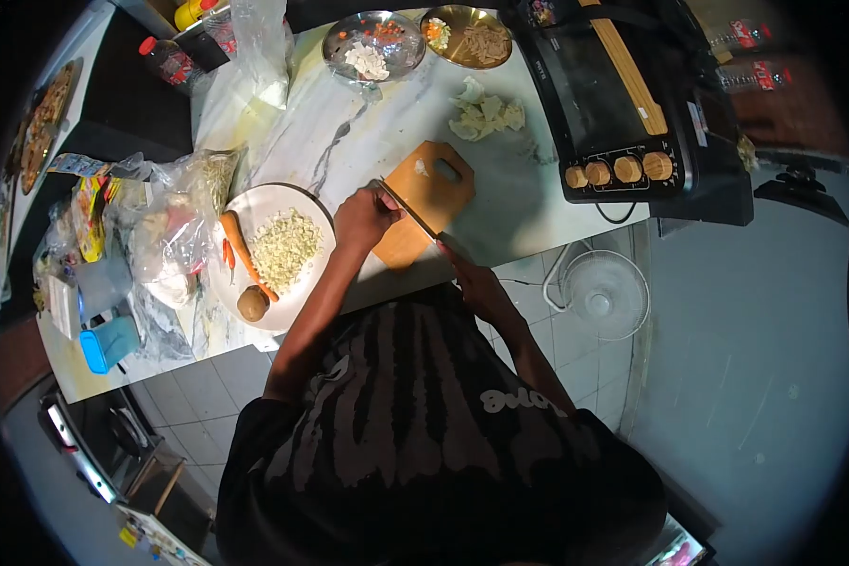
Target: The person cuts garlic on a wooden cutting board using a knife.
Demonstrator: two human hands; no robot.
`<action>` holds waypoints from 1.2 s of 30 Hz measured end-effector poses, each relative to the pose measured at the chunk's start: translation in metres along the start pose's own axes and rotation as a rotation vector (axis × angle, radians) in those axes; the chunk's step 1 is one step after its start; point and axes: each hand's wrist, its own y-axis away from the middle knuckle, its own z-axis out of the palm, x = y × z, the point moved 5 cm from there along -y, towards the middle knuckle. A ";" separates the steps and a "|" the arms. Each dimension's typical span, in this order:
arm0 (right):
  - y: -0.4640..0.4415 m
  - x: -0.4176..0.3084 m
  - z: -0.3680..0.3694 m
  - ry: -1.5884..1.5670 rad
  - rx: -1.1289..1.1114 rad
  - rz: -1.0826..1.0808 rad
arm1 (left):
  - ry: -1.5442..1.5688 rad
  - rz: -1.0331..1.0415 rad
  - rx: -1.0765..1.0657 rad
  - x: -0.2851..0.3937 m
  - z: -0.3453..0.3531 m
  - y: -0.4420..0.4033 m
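Note:
My right hand [476,288] is closed around the handle of a kitchen knife [412,209], near the counter's front edge. The blade slants up and left across a wooden cutting board [451,200]. At the far end of the blade is my left hand [363,219], its fingers curled together close to the metal; whether they grip the blade or a small piece is hidden. A small pale scrap [421,168] lies on the board. Left of the board, a large plate [313,288] bears chopped pale pieces [288,247], carrots [238,241], red chillies [228,255] and a round brown item [253,303].
Two metal plates, one silver [335,58] and one brassy [496,55], hold chopped food at the back. Pale leafy scraps [486,115] lie behind the board. A black electric grill [575,104] stands right. Plastic bags [174,226] crowd the left; a fan [599,297] is below.

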 end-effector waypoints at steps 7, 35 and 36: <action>0.001 0.007 0.017 0.172 0.151 -0.049 | -0.060 0.155 0.123 0.015 -0.002 0.029; 0.002 0.025 0.038 -0.135 0.171 -0.070 | -0.030 0.059 0.150 0.001 -0.001 0.021; 0.004 0.018 0.036 -0.134 0.167 -0.071 | -0.017 0.061 0.163 0.003 -0.003 0.021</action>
